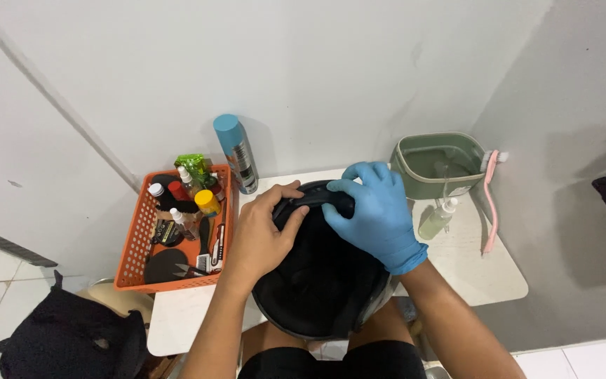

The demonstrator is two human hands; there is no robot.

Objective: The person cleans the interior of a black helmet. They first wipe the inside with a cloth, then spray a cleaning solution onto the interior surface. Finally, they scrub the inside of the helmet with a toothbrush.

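Centrally, a black helmet (324, 281) lay upturned, opening toward the camera, its near half hanging off the front edge of the small white table (485, 274) and over the person's lap. The dark padded lining filled the shell.

The left hand (261, 235), bare, was clamped on the far left rim, thumb hooked inside over the padding, fingers curled against the outside. The right hand (373, 210), in a blue glove, was folded over the far rim, fingers pressed together down onto a strip of black lining and gripping it. The two hands sat near each other at the top edge, thumbs almost meeting.

Left of the helmet, just beside it, an orange plastic basket (131, 260) overhung the table's left edge; it held small bottles, a yellow-capped jar and black pads. A tall spray can (238, 154) with a blue cap stood behind, close to the wall. Right of the gloved hand, a clear spray bottle (438, 219) lay tilted on the tabletop, and a green tub (440, 165) sat at the back right corner with a pink brush (489, 203) leaning off its side. Bare tabletop showed only on the right, toward the front corner. A black cloth (71, 340) lay heaped at lower left, below table level.
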